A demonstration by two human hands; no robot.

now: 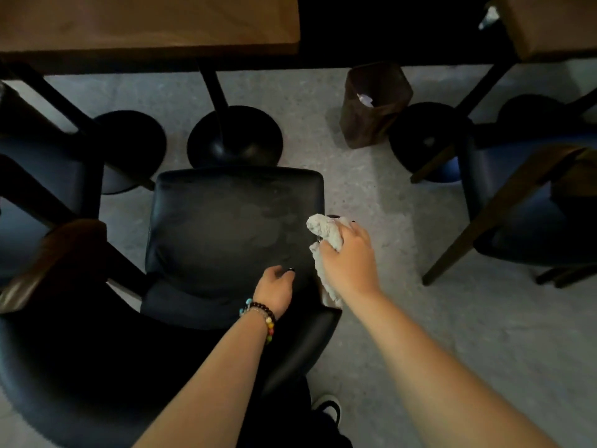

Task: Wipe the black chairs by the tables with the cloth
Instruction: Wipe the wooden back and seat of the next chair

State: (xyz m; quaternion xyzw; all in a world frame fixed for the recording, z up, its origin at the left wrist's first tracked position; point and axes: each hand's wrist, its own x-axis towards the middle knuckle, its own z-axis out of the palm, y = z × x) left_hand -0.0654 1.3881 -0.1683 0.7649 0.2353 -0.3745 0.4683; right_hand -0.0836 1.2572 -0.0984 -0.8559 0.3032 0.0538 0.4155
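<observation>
A black padded chair (226, 227) stands right below me, its seat showing faint damp streaks. My right hand (350, 257) grips a bunched white cloth (324, 229) at the seat's right edge, with part of the cloth hanging down past my wrist. My left hand (274, 287), with beaded bracelets on the wrist, rests with curled fingers at the rear right of the seat, by the backrest; whether it grips anything is unclear.
A wooden table (145, 24) on a black pedestal base (234, 137) stands ahead. Another black chair (529, 202) sits at the right under a second table (549, 24). A brown waste bin (371, 105) stands between the tables. More chairs (42, 176) crowd the left.
</observation>
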